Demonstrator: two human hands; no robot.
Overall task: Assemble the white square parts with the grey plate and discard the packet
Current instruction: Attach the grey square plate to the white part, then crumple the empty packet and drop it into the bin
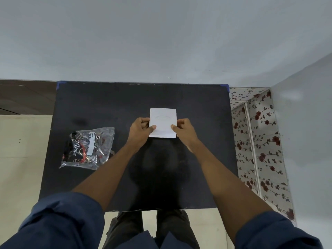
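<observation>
Two hands meet over the middle of the black table [100,108], each pinching a side of one white square part [162,122]. The left hand [141,130] curls its fingers behind the part's left edge, with the thumb pressed on the front near the lower left. The right hand [184,129] grips the right edge the same way, thumb lying across the face. The part shows a faint raised oval outline on its surface, and I cannot tell whether it rests on the tabletop or is lifted just above it. Well apart to the left lies the clear plastic packet [89,147], crumpled, with a white label and dark printed card inside. Rolled dark blue sleeves [59,221] cover both upper arms.
</observation>
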